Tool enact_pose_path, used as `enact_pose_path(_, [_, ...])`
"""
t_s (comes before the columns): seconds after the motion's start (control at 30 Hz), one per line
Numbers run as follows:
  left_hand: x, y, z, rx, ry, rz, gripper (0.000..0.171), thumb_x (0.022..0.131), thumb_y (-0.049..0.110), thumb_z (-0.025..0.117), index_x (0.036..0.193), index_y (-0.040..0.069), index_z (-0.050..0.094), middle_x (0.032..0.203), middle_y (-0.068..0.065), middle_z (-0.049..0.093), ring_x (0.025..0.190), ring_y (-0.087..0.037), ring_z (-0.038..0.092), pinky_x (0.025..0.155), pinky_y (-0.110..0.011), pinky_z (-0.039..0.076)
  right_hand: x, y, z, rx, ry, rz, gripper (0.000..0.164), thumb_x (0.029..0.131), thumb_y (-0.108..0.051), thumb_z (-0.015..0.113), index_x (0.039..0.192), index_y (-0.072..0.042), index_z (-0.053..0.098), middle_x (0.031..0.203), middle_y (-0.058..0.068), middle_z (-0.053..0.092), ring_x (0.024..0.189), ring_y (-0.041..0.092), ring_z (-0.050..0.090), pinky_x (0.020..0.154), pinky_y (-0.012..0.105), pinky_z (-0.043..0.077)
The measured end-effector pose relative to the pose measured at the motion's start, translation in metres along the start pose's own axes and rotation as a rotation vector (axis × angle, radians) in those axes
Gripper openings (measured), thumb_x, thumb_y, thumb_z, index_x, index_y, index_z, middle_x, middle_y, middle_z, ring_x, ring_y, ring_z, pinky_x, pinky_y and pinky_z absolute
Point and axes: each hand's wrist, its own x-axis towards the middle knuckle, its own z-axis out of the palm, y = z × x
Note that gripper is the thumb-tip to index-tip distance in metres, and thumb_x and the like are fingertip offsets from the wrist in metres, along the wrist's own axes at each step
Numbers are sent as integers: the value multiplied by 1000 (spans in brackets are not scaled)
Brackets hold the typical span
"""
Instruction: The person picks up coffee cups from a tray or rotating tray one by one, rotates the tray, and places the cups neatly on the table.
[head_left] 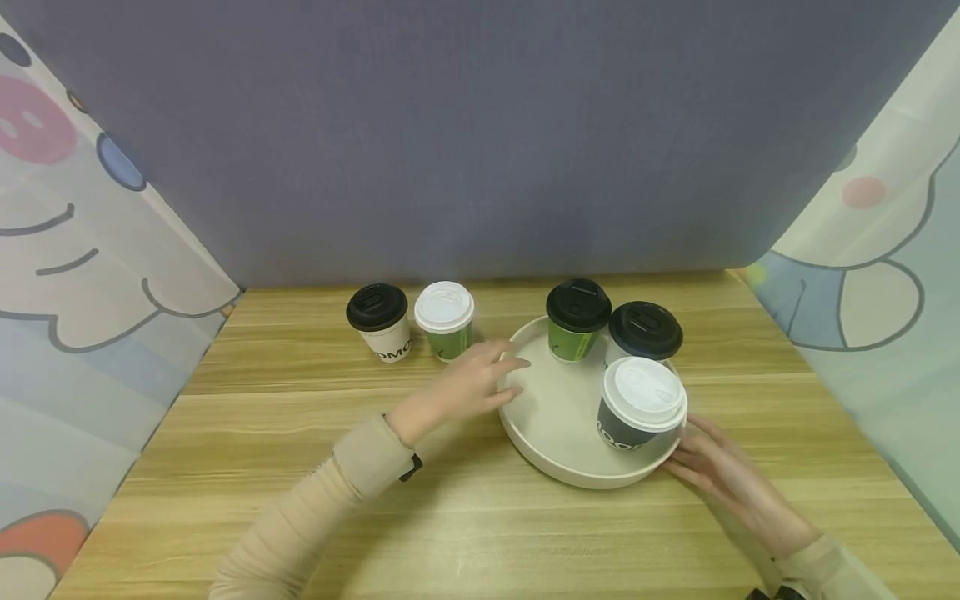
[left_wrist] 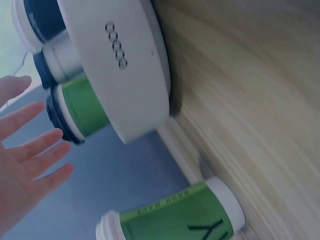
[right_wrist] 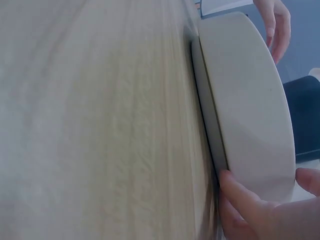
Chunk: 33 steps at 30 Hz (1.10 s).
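A round cream tray (head_left: 551,417) carries three lidded paper coffee cups: a green cup with a black lid (head_left: 577,308), a pale cup with a black lid (head_left: 645,329), and a dark cup with a white lid (head_left: 643,396). My right hand (head_left: 720,471) grips the tray's lower right side; in the right wrist view, fingers (right_wrist: 245,197) reach its underside and the thumb is at the rim. At the left rim, my left hand (head_left: 476,382) has its fingers spread and holds nothing. The left wrist view shows those fingers (left_wrist: 42,142) apart from the tray wall (left_wrist: 115,65).
Left of the tray stand a white cup with a black lid (head_left: 378,321) and a green cup with a white lid (head_left: 446,318), the latter just behind my left hand. A grey panel (head_left: 480,150) closes off the back of the wooden table (head_left: 465,533). Cartoon-printed curtains flank both sides.
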Motion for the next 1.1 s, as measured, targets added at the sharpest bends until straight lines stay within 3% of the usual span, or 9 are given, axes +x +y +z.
enact_pose_path(0.23, [3,21,8,3,-98,42,33,86,29,55,114,11,58,118,-12,52,109,-23,49,93,-36,37,8,-7,-8,-30,36,8,69,95,-18,37,134,10,-13,96,-13,59,90,6,58,79,26,47])
enact_pose_path(0.57, [8,49,18,59,-178,125,32,87,33,52,114,16,58,113,-3,55,107,-16,50,93,-30,35,20,-18,-16,-107,61,53,70,95,-27,37,136,9,-8,93,-14,57,88,2,57,79,23,47])
enact_pose_path(0.7, [12,58,23,71,-180,152,30,86,32,53,112,18,59,110,0,56,102,-13,52,88,-27,37,25,-20,-22,-76,57,43,41,95,-26,36,130,-6,24,92,-14,59,87,2,57,77,22,47])
enact_pose_path(0.77, [14,62,25,74,-182,163,30,86,32,54,112,19,59,109,2,56,100,-12,52,86,-26,38,27,-22,-25,-75,55,41,32,95,-27,36,123,-11,30,92,-14,58,86,2,56,77,21,47])
enact_pose_path(0.8, [15,65,26,74,-181,169,30,85,31,54,112,19,59,108,2,57,100,-12,53,85,-25,39,29,-24,-26,-73,58,43,33,95,-27,36,123,-12,30,91,-15,58,86,2,56,76,21,47])
enact_pose_path(0.9, [16,72,28,77,-182,184,29,85,31,54,111,20,60,106,3,58,98,-11,53,83,-24,40,32,-28,-27,-107,65,54,59,95,-30,37,138,-1,10,91,-17,56,85,0,55,77,22,47])
enact_pose_path(1.0, [17,79,32,87,-187,196,29,86,33,53,111,21,61,105,5,58,96,-9,54,82,-23,40,36,-32,-26,-146,71,72,72,94,-33,38,137,7,-3,89,-18,55,84,-1,55,77,21,47])
enact_pose_path(1.1, [19,85,35,99,-204,208,30,86,36,52,111,22,61,102,6,58,93,-7,54,81,-22,40,39,-35,-27,-169,82,83,69,93,-34,38,138,6,3,88,-17,56,84,-1,55,76,21,47])
